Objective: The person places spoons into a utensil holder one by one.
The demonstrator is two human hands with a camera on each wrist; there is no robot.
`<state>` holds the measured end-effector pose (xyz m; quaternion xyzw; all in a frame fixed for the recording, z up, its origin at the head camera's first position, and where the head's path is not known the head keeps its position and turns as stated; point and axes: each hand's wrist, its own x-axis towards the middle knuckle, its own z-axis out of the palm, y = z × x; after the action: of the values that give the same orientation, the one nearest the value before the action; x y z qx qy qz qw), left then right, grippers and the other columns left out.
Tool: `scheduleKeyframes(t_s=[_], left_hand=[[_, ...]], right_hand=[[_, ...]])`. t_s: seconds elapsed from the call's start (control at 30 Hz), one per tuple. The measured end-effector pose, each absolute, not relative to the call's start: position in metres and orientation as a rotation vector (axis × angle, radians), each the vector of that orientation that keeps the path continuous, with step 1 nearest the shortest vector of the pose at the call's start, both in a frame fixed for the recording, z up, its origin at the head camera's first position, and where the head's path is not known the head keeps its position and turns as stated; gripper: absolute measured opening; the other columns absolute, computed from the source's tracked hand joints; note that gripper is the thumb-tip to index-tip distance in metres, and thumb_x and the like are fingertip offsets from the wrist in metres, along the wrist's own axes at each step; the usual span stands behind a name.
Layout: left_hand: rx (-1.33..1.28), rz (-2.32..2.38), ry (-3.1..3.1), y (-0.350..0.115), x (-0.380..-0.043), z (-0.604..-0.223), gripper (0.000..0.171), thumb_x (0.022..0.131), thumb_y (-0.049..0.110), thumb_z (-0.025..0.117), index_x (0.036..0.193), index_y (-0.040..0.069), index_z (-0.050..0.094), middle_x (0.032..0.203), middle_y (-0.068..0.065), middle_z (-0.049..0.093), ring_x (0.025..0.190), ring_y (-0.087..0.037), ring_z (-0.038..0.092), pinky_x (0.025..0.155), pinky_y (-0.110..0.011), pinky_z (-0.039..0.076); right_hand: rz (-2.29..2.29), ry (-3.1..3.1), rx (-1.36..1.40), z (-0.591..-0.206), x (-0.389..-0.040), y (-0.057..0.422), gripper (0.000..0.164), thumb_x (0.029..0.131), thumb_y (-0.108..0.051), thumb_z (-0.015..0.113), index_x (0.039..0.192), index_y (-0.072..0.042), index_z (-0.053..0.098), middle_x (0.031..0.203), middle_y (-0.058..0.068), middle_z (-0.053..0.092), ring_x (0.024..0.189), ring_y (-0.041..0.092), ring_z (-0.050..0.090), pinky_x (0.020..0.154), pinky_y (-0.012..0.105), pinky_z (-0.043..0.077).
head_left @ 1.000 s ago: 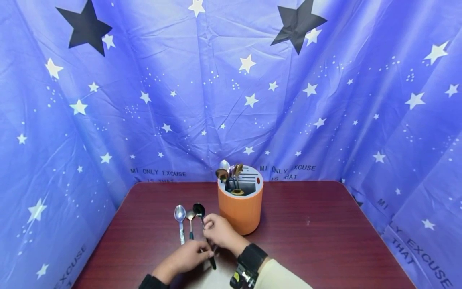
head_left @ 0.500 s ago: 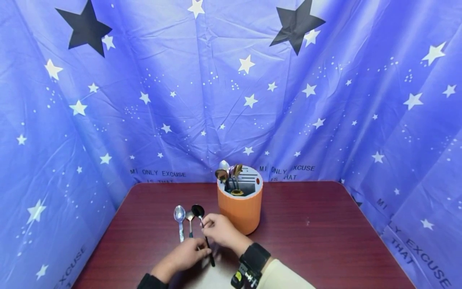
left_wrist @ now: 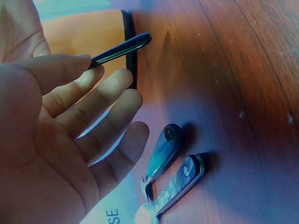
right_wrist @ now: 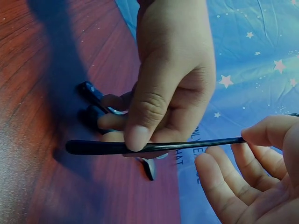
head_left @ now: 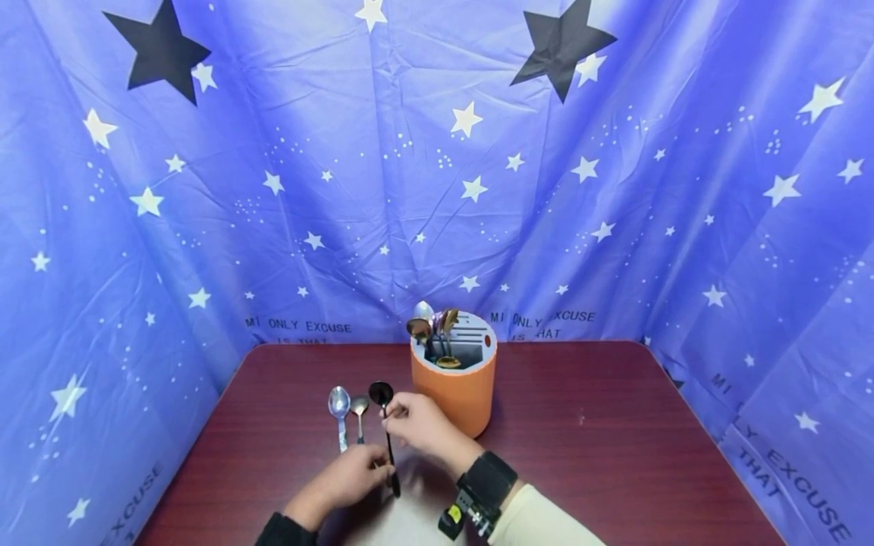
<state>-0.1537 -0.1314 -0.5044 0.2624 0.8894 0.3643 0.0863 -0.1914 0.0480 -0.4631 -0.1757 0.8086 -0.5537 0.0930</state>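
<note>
- The black spoon is in the lower centre of the head view, round bowl uppermost, its thin stem running down between the two hands.
- The left hand, low and left of centre, pinches the spoon's handle near its thick end; in the left wrist view the thumb and forefinger close on it while the other fingers lie fairly straight and apart.
- The right hand, just right of the spoon, pinches the thin stem closer to the bowl; the right wrist view shows this grip at its right edge, thumb on top.
- Left of the black spoon lie two more on the table: a silver spoon with a patterned handle and a smaller spoon with a dark green handle, their bowls side by side.
- Behind the right hand stands an upright orange holder with a pale, partly slotted top; several utensils stick up in its left part, silver and gold-toned.
- A black wristband with a small device sits on the right wrist, beside a cream sleeve at the bottom of the frame.
- A blue curtain with white and black stars fills the upper frame.
</note>
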Motion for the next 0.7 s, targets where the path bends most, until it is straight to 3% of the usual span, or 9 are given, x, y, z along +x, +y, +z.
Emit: scheduleKeyframes(t_s=[0.2,0.47,0.57,0.7], left_hand=[[0.81,1.105,2.643,-0.13,-0.155,-0.503,0.011,0.095,0.015,0.068,0.084,0.013,0.066,0.073,0.009,0.062,0.062,0.001,0.05,0.057,-0.024,0.044],[0.836,1.096,2.659,-0.128,-0.16,-0.501,0.012,0.096,0.016,0.066,0.084,0.015,0.066,0.072,0.01,0.061,0.06,0.001,0.049,0.055,-0.023,0.044],[0.848,1.093,2.672,-0.126,-0.16,-0.498,0.011,0.096,0.016,0.066,0.085,0.014,0.066,0.071,0.011,0.06,0.059,0.002,0.048,0.055,-0.023,0.043],[0.846,1.097,2.675,-0.124,-0.159,-0.493,0.012,0.097,0.016,0.066,0.085,0.013,0.066,0.071,0.011,0.059,0.06,0.001,0.048,0.056,-0.023,0.043]], right_hand=[[-1.649,2.418,-0.571,-0.455,-0.192,0.052,0.005,0.088,-0.008,0.067,0.092,-0.005,0.066,0.082,-0.001,0.067,0.062,0.019,0.065,0.054,0.032,0.056],[-1.68,2.399,-0.613,-0.441,-0.192,0.057,0.003,0.089,-0.008,0.065,0.089,-0.005,0.064,0.076,-0.004,0.064,0.07,0.034,0.069,0.059,0.04,0.059],[-1.673,2.406,-0.586,-0.436,-0.191,0.059,0.004,0.09,-0.008,0.067,0.09,-0.006,0.065,0.078,-0.001,0.066,0.072,0.039,0.069,0.058,0.037,0.058],[-1.673,2.416,-0.579,-0.431,-0.192,0.061,0.005,0.09,-0.009,0.068,0.091,-0.006,0.065,0.082,0.003,0.067,0.072,0.035,0.069,0.057,0.03,0.056]])
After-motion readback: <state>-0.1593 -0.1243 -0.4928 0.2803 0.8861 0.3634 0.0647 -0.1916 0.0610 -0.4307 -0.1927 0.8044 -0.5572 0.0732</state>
